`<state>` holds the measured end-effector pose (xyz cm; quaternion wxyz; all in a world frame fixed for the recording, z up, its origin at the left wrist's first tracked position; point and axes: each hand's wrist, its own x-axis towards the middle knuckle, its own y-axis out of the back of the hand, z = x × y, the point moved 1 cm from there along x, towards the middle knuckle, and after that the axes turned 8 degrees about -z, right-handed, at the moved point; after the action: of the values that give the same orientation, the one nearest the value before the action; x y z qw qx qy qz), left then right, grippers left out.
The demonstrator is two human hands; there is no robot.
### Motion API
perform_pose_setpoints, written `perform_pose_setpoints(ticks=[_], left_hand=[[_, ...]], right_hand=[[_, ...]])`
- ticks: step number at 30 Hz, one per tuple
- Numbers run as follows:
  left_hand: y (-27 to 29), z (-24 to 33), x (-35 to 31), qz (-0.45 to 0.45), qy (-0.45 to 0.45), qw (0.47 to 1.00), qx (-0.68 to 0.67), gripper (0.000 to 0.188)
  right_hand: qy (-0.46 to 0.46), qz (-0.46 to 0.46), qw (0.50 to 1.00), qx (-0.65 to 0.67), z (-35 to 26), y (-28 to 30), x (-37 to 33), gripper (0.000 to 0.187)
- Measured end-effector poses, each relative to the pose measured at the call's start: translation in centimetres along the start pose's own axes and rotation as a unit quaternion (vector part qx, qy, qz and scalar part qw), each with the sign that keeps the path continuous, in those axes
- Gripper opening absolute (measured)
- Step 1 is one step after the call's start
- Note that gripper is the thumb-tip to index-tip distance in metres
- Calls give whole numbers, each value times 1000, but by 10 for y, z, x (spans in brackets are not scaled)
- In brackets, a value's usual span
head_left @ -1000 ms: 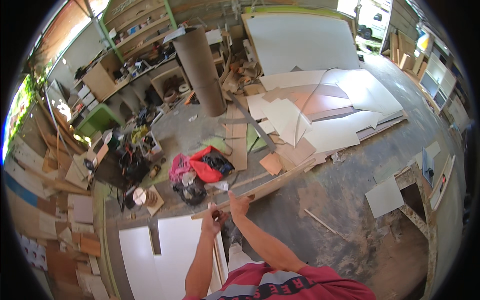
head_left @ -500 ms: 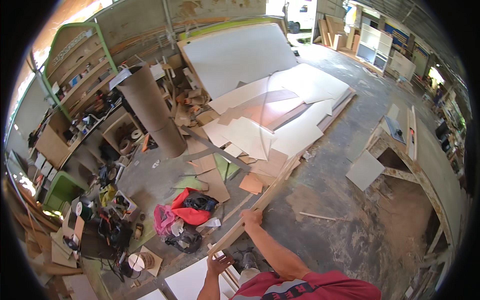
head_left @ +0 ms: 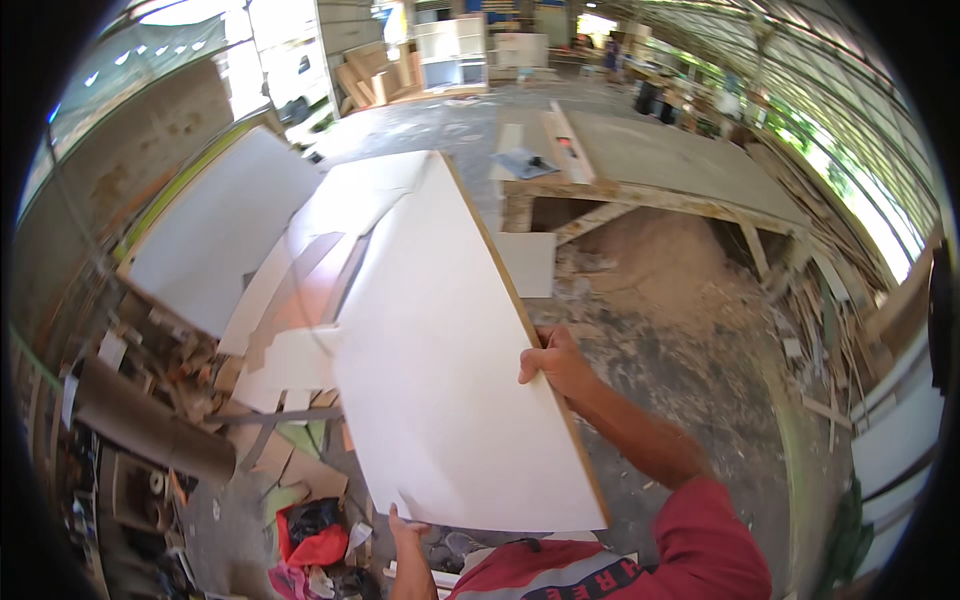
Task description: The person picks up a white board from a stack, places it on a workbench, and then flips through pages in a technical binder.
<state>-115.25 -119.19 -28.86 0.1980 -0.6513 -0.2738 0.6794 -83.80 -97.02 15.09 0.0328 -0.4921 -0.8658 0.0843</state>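
A long white-faced board (head_left: 450,350) with a bare wood edge slants up and away in front of me. My right hand (head_left: 552,360) grips its right long edge, thumb over the white face and fingers curled behind. At the near lower end, my left hand (head_left: 408,527) holds the bottom edge near the left corner, its fingers partly behind the board. Behind the board, several loose white and brown sheets (head_left: 300,270) lie in a pile on the floor, partly hidden by it.
A low wooden worktable (head_left: 680,160) stands ahead to the right, with sawdust (head_left: 660,260) below. A large white panel (head_left: 225,230) leans at the left, near a thick brown tube (head_left: 150,420). A red bag (head_left: 318,545) lies low left. Scrap timber (head_left: 820,320) lines the right side.
The board, seen nearly edge-on before, has swung up so its white face shows. Both hands still hold it. My view has turned right, toward the worktable.
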Motion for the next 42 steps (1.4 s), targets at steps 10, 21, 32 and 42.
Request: perform_pose_setpoints(ticks=[10,21,32,42], left_hand=[[-307,-268,-33,-332,-203,899,199,86],[-433,-490,-27,-410,5,896,173,73],[-535,-746,85,-320,276,887,187,55],[-607,-901,195,-155,259,916,265,41]], right_hand=[[200,276,916,-211,-106,253,-244,35],[320,728,603,-68,23,521,-287,39],[96,812,525,-236,-48,774,-318,51],[-57,818,533,-207,-54,1003,-252,47]])
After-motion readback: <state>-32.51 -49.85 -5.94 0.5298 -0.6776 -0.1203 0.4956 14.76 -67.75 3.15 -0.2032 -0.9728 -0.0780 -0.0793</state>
